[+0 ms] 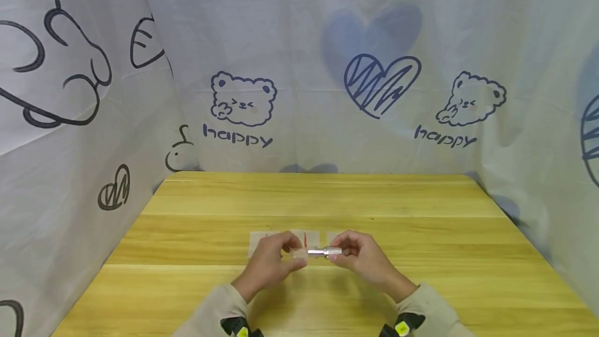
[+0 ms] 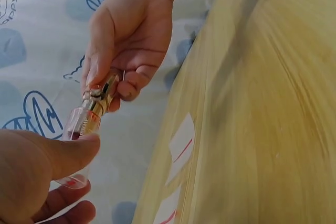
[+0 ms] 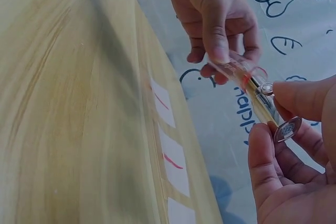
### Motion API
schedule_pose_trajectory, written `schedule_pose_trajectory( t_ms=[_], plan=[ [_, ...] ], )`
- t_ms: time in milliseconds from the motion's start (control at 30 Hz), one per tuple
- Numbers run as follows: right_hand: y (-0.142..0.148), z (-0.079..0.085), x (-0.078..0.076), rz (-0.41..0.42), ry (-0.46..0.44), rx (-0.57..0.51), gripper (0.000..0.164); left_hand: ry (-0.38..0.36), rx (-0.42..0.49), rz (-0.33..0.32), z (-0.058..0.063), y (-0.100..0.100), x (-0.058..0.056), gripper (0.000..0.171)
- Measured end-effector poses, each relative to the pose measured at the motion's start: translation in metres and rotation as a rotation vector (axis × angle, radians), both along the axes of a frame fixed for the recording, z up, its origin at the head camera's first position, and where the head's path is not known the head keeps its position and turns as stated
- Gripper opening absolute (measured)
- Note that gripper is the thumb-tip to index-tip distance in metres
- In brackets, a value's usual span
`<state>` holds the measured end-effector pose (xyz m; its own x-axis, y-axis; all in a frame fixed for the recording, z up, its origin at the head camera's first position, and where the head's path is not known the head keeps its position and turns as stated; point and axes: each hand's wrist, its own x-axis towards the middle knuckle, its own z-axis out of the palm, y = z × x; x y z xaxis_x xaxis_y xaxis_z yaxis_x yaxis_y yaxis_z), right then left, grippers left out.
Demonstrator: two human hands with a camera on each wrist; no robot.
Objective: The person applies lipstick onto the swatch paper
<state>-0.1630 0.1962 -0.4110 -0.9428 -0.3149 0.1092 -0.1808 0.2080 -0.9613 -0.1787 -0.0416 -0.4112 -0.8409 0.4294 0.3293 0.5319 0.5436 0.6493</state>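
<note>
Both hands hold a lipstick (image 1: 319, 252) level above the table, one at each end. On the left side its clear cap (image 2: 79, 121) is pinched between thumb and fingers of the left hand (image 1: 270, 260). The right hand (image 1: 367, 260) grips the shiny silver base (image 3: 258, 92) at the other end. A trace of red shows inside the see-through cap in both wrist views. Cap and base are in line, the cap sitting over the tube's end.
White paper slips (image 1: 311, 237) lie in a row on the wooden table (image 1: 187, 290) just beyond the hands, two with a red stroke visible. A printed cloth (image 1: 299, 51) with bears and hearts hangs around the back and sides.
</note>
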Motion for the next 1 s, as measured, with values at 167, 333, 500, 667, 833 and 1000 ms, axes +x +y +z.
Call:
schedule_pose_trajectory(
  t_ms=[167, 333, 500, 667, 833, 1000],
  plan=[
    [-0.0036, 0.0015, 0.0009, 0.004, 0.000, 0.015, 0.023, 0.048, 0.044, -0.013, 0.0002, 0.0044, 0.0023, 0.024],
    [-0.0061, 0.0033, 0.0022, 0.005, -0.018, 0.014, 0.023, 0.069, 0.045, -0.006, 0.0013, 0.0058, 0.0049, 0.024],
    [-0.0069, 0.0032, 0.0020, 0.009, -0.050, -0.002, 0.022, 0.081, 0.050, -0.009, -0.0009, 0.0057, 0.0048, 0.025],
    [-0.0068, 0.0025, 0.0013, 0.026, -0.071, -0.025, 0.021, 0.085, 0.074, -0.026, -0.0017, 0.0068, 0.0054, 0.027],
    [-0.0070, 0.0011, 0.0014, 0.036, -0.093, -0.054, 0.021, 0.100, 0.077, -0.033, -0.0018, 0.0082, 0.0057, 0.026],
    [-0.0079, 0.0006, 0.0014, 0.056, -0.103, -0.059, 0.020, 0.118, 0.071, -0.029, -0.0024, 0.0087, 0.0053, 0.026]
  ],
)
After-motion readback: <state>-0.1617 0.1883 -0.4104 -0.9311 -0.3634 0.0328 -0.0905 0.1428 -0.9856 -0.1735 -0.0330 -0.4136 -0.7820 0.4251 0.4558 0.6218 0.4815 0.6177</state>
